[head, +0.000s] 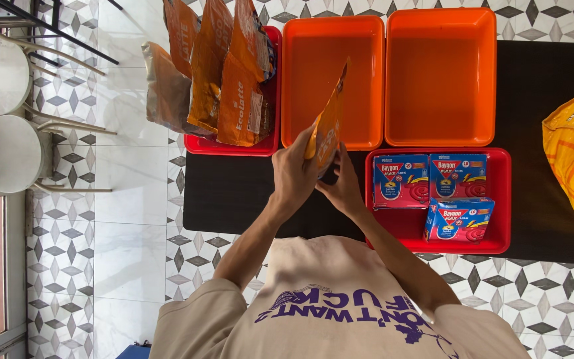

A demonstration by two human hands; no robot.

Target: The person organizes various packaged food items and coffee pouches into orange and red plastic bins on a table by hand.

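Both hands closed on an orange pouch (327, 129) at frame centre, edge-on above the black table (234, 193): left hand (293, 169) and right hand (342, 188) pinching its lower end. Probably light, floppy, slick foil; best pinched near the bottom seam.

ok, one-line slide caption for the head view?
Both hands, left and right, hold an orange pouch upright over the black table, beside empty orange bins.

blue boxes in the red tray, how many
3: two side by side along the far edge of the red tray, left and right, one nearer the person. None look hidden.
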